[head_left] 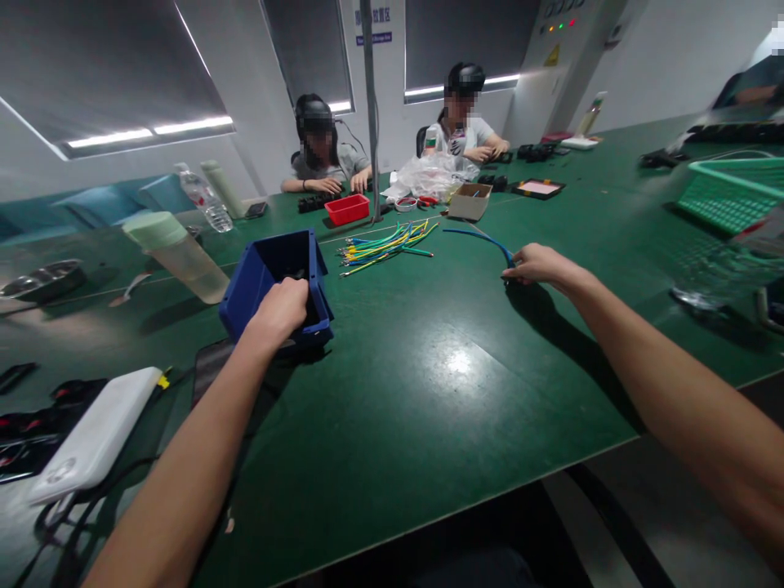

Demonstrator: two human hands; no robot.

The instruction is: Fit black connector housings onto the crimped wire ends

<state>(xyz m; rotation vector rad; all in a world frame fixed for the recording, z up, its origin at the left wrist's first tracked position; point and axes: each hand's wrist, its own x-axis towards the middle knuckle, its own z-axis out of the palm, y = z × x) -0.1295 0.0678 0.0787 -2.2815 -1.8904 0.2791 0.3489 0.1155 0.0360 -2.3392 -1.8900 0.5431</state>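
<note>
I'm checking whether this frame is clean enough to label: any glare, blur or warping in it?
Head view: a bright glare patch sits on the green table between the arms; the green basket and right edge smear with blur; wide-angle warping bends the room's lines; the right hand on the blue wire casts a dark shadow; the left hand is sharp.

Blue bin [257, 278] — plastic; table [441, 384] — glossy.

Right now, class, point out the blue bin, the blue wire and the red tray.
blue bin [257, 273]: head view, left outer wall.
blue wire [474, 233]: head view, middle of its length.
red tray [346, 209]: head view, front wall.
</note>
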